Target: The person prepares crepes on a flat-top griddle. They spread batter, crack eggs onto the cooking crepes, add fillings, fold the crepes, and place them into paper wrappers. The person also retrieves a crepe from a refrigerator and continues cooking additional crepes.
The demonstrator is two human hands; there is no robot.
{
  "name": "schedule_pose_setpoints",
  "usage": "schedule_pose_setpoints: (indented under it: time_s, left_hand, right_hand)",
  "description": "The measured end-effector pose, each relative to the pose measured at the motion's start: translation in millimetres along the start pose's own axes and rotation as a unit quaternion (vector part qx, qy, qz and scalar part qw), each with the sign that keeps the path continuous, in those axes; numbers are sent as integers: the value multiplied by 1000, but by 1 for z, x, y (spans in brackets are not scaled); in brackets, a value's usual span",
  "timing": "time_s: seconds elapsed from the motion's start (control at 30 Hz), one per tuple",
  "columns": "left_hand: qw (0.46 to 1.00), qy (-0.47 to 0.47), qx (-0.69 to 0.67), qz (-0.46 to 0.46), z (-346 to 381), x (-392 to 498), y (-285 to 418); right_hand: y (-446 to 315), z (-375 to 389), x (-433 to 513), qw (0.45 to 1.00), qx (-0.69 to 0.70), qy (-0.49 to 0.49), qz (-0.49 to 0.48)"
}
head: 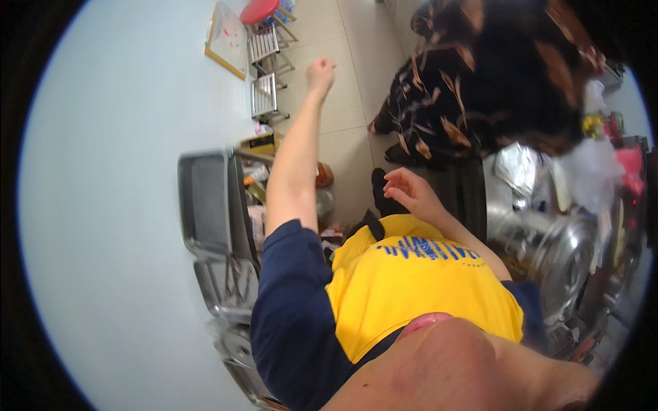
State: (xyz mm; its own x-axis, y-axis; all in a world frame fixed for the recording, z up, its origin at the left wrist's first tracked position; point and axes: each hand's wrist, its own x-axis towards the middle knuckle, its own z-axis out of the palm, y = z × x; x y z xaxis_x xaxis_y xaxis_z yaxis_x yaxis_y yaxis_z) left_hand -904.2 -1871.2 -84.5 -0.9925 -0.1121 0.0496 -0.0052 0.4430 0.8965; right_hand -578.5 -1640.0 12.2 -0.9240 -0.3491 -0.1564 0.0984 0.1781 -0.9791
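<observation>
My left hand [321, 76] is at the end of my outstretched arm, above the tiled floor. Its fingers are curled into a loose fist, and no held object can be made out. The small metal folding steps [264, 95] stand to its left. My right hand [409, 191] is in front of my yellow apron [411, 277], fingers bent and apart, holding nothing. Just beyond it is the hem of another person's dark patterned garment [457, 97].
Metal trays [204, 198] and stored goods line the wall on my left. A red stool [259, 11] and a yellow-framed board [226, 41] stand farther ahead. On my right, a crowded counter holds crumpled foil [516, 167] and a large metal lid [568, 262]. The other person stands close, ahead right.
</observation>
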Motion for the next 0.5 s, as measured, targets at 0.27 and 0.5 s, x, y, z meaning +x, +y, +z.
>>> schedule_pose_setpoints:
  time_s: [0.27, 0.5]
  left_hand:
    - [979, -200, 31, 20, 195, 184, -6]
    - [887, -447, 103, 49, 350, 308, -8]
  right_hand:
    - [-27, -51, 197, 992, -59, 108, 22]
    - [40, -99, 348, 900, 224, 354, 122]
